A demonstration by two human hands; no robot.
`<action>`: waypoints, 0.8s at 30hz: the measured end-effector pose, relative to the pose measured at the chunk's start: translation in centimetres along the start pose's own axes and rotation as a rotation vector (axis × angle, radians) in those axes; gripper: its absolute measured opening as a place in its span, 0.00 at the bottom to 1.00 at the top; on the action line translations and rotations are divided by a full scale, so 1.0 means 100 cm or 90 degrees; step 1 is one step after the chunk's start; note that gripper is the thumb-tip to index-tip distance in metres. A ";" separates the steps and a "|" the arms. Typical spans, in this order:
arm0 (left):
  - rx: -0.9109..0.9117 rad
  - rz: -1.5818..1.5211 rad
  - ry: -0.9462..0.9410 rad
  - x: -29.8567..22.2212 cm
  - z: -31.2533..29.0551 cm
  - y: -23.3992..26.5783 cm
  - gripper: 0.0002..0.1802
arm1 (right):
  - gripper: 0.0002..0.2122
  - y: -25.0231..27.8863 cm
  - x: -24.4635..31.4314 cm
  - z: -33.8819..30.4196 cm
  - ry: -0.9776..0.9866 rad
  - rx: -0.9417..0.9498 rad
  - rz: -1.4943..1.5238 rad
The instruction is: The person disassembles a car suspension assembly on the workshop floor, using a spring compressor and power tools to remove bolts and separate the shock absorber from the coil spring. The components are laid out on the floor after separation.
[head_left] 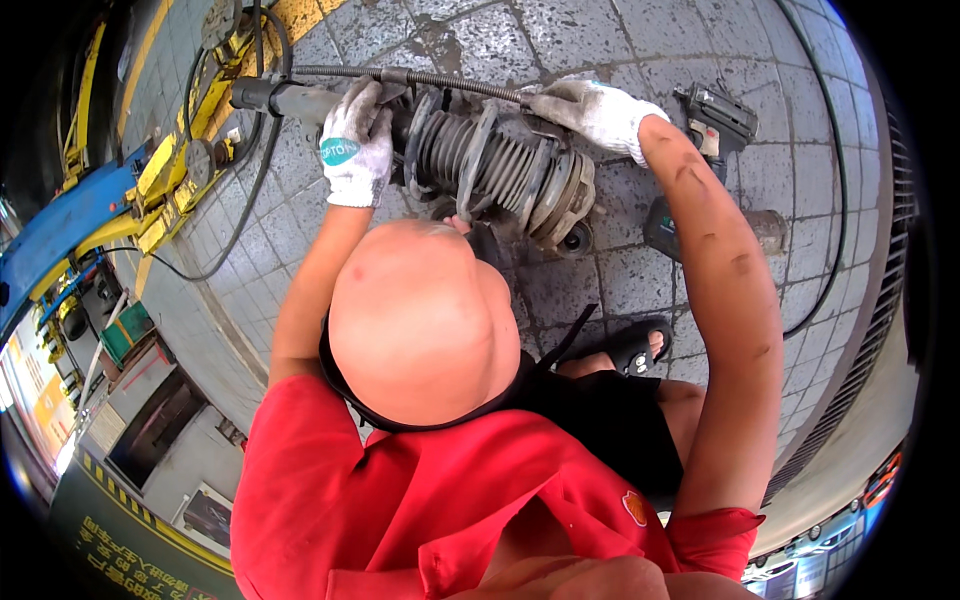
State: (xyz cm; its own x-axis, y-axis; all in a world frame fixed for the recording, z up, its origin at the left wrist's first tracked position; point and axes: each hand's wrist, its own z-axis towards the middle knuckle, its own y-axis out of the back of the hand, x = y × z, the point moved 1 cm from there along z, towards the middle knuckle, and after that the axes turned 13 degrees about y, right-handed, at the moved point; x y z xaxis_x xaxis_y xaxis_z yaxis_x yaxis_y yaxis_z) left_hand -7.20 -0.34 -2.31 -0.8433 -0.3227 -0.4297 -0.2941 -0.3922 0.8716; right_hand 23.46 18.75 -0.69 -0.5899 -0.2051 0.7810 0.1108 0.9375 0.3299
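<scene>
A dirty suspension strut with its coil spring [480, 165] and ribbed rubber boot lies on the tiled floor in front of me. Along its far side runs a long threaded rod [455, 82], which looks like part of a spring compressor. My left hand [357, 140], in a white knit glove, is closed over the grey strut tube [303, 103] at the left end. In a matching, soiled glove, my right hand [595, 112] grips the rod's right end, its fingertips partly hidden. The strut's round top mount [568, 205] faces right.
A cordless impact wrench [720, 118] lies right of the strut, partly behind my right forearm. Black hoses [838, 180] curve across the floor. A yellow and blue lift arm [165, 185] stands at left. My bare knee [425, 320] juts up below the strut.
</scene>
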 end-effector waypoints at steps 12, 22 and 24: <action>0.074 0.055 0.018 -0.022 0.033 -0.005 0.21 | 0.34 0.012 0.000 0.001 0.000 0.009 -0.047; 0.087 0.059 -0.001 -0.026 0.044 -0.008 0.21 | 0.38 -0.005 -0.020 -0.008 0.018 -0.022 0.067; 0.103 0.064 0.001 -0.029 0.046 -0.007 0.21 | 0.39 -0.016 -0.028 -0.006 -0.010 -0.060 0.090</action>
State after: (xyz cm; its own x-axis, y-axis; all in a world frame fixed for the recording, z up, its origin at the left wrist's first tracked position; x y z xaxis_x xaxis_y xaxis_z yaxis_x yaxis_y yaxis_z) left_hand -6.61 4.87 -0.63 -0.8712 -0.3554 -0.3386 -0.2766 -0.2144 0.9368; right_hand 25.38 17.62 -3.08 -0.5750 -0.0686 0.8152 0.2675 0.9259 0.2666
